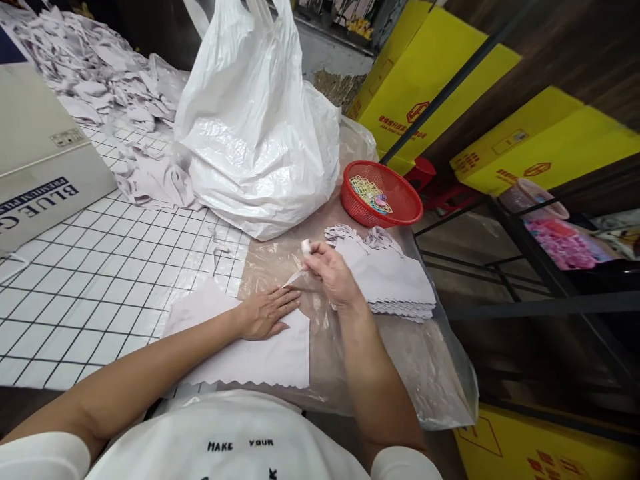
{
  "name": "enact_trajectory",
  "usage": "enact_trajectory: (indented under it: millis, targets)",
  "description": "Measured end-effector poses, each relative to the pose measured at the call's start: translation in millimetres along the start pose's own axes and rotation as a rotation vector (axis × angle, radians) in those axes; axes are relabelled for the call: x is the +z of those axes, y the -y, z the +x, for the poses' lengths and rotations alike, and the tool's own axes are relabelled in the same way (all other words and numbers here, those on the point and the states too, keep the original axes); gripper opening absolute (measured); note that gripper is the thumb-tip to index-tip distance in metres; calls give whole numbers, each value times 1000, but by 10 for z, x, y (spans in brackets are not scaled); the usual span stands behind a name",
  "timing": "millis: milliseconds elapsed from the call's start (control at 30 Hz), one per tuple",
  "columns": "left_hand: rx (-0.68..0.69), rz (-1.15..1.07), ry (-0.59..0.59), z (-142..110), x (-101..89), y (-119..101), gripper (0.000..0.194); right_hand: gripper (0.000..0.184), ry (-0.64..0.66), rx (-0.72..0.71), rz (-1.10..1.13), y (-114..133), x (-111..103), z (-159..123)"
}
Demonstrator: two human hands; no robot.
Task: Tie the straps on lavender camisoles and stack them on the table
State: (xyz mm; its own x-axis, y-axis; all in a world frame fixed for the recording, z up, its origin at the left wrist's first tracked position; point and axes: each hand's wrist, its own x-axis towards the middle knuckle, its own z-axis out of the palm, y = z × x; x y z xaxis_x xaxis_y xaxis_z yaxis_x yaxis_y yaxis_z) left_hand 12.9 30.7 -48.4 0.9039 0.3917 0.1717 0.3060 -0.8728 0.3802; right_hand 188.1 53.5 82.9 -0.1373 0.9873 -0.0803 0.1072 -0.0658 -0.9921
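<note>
One pale scallop-edged fabric panel (265,360) lies at the worktop's (75,293) near edge, the left hand (266,312) resting flat upon it; the right hand (329,272) pinches a thin white strip (294,277). Beyond, a stack of scalloped panels (393,275) sits by the right edge, a red mesh basket (400,197) farther along.

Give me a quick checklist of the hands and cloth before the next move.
1. Left hand flat on the cloth: ok.
2. Right hand free: not ok, it pinches a strip.
3. Strip detached from the cloth: cannot tell, the join is hidden.
4. Bag clear of the cloth: ok, it stands beyond it.
5. Basket upright: ok, beyond the stack.
</note>
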Motion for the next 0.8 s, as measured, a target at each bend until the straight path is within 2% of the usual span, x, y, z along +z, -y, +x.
enact_trajectory:
  millis: [67, 100, 133, 233, 267, 300, 333, 467, 533, 667, 800]
  targets:
    - [-4, 4, -5, -8, 14, 8, 61, 30, 15, -96, -39, 241, -122, -206]
    - [-7, 8, -6, -11, 17, 10, 61, 28, 64, -117, -75, 334, -173, -327]
    - [-8, 12, -5, -14, 19, 11, 61, 28, 163, -108, -114, 400, -216, -450]
    - [-6, 20, -3, -24, 12, 9, 61, 35, 649, 69, -229, 402, -290, -772]
    - [0, 21, -5, -28, 5, 7, 61, 38, 749, 128, -277, 343, -295, -842]
    - [9, 21, -9, -32, -2, 5, 60, 38, 766, 168, -328, 264, -289, -886]
    - [17, 20, -15, -35, -10, 4, 60, 36, 702, 188, -380, 169, -273, -904]
    - [34, 9, -31, -19, -28, 4, 58, 28, 201, 187, -536, -233, -153, -752]
    - [25, 12, -50, 0, -36, -16, 57, 25, 60, 208, -605, -395, -89, -627]
    - [49, 36, -129, 39, -44, -95, 57, 22, -38, 234, -770, -659, -16, -480]
    - [106, 173, -177, 146, 20, -21, 56, 38, 20, 97, -599, -929, -121, -301]
